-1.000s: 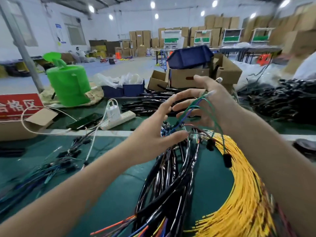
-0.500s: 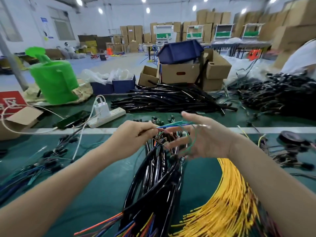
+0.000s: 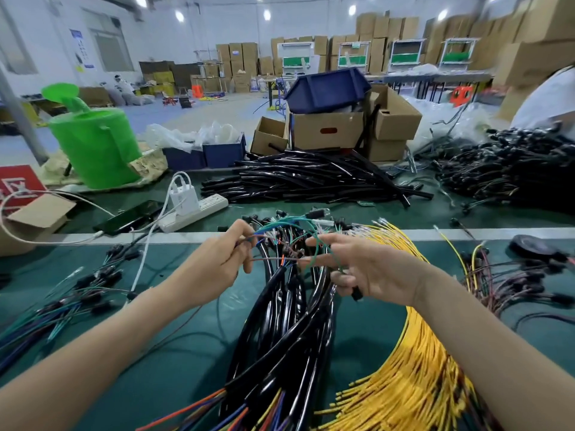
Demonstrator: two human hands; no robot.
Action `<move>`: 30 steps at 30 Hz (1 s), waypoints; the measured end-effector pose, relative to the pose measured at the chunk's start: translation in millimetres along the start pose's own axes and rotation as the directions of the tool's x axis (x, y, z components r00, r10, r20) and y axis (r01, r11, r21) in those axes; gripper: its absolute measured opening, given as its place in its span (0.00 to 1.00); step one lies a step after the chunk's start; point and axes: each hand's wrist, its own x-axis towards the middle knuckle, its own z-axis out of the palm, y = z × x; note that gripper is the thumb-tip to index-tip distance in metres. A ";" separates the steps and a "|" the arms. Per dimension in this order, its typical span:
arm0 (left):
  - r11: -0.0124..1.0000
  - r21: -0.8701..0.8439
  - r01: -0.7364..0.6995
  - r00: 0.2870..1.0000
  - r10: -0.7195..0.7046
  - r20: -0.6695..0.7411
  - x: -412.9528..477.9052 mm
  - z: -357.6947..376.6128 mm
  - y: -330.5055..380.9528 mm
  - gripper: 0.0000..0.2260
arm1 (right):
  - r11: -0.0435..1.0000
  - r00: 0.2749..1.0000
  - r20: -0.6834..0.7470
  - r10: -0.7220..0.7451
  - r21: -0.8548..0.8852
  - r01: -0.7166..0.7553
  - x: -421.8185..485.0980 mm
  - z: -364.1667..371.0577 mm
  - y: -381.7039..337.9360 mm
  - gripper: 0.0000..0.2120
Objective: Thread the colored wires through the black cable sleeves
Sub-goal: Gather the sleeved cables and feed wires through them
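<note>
Green worktop held black cable sleeves; above them, left hand and right hand pinched colored wires.

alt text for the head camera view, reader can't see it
A left hand and a right hand hold thin colored wires between them above a bundle of black cable sleeves on a green table; yellow wires fan out to the right.

White walls, ceiling lights, stacked cardboard boxes at back, pale floor.
</note>
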 end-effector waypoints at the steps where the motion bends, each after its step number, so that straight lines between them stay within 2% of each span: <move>1: 1.000 0.008 0.007 1.000 -0.007 0.016 -1.2 2.2 -1.6 0.16 | 0.999 1.000 0.013 0.016 -0.029 -0.015 1.1 0.6 3.3 0.23; 3: 0.997 0.073 -0.005 0.999 0.002 0.041 -3.7 7.2 -6.5 0.15 | 0.996 0.996 0.063 0.064 -0.066 -0.060 3.1 4.2 11.5 0.24; 6: 0.991 0.127 -0.047 0.999 0.047 0.005 -6.9 9.3 -11.2 0.12 | 0.991 0.985 0.136 0.107 -0.092 -0.095 6.5 13.0 25.7 0.21; 8: 0.981 0.183 -0.063 0.998 0.065 -0.005 -8.6 6.7 -11.8 0.11 | 0.992 0.986 0.143 0.089 -0.102 -0.075 7.0 14.1 31.4 0.18; 10: 0.942 0.311 -0.128 0.991 0.134 0.002 -11.0 -1.0 -13.9 0.04 | 0.995 0.992 0.119 0.047 -0.087 -0.036 5.3 10.5 30.8 0.14; 12: 0.844 0.472 -0.256 0.960 0.278 0.024 -12.8 -14.0 -19.0 0.12 | 0.997 0.998 0.055 0.037 -0.069 -0.034 4.0 2.1 28.0 0.13; 14: 0.725 0.570 -0.387 0.911 0.395 0.115 -15.4 -27.1 -25.7 0.17 | 0.988 0.995 -0.059 0.079 -0.128 -0.086 1.1 -7.0 24.6 0.14; 16: 0.654 0.615 -0.441 0.890 0.408 0.203 -22.6 -35.3 -32.5 0.16 | 0.977 0.970 -0.196 0.142 -0.131 -0.169 -4.8 -17.0 22.5 0.21; 18: 0.612 0.646 -0.457 0.880 0.417 0.227 -30.1 -38.4 -41.1 0.15 | 0.967 0.939 -0.292 0.180 -0.123 -0.223 -9.2 -26.4 21.5 0.29; 19: 0.605 0.652 -0.457 0.880 0.411 0.236 -33.9 -38.7 -44.5 0.14 | 0.954 0.925 -0.332 0.187 -0.165 -0.252 -9.8 -30.2 22.0 0.30; 23: 0.573 0.669 -0.473 0.879 0.352 0.321 -44.0 -29.8 -56.6 0.08 | 0.847 0.895 -0.419 0.152 -0.411 -0.336 -4.0 -32.9 23.7 0.18; 25: 0.603 0.655 -0.455 0.885 0.229 0.404 -46.5 -22.3 -63.5 0.10 | 0.811 0.906 -0.406 0.115 -0.488 -0.322 -3.3 -32.7 25.0 0.14; 27: 0.651 0.665 -0.367 0.879 0.010 0.476 -48.8 -14.4 -68.0 0.10 | 0.750 0.915 -0.402 0.035 -0.594 -0.290 -4.6 -33.1 25.6 0.09; 28: 0.644 0.686 -0.340 0.868 -0.066 0.493 -50.3 -11.4 -68.8 0.08 | 0.707 0.918 -0.396 -0.009 -0.652 -0.274 -5.4 -32.9 26.1 0.08; 30: 0.663 0.690 -0.291 0.879 -0.100 0.466 -52.6 -8.7 -70.1 0.07 | 0.656 0.924 -0.376 -0.068 -0.715 -0.243 -5.0 -28.9 29.5 0.09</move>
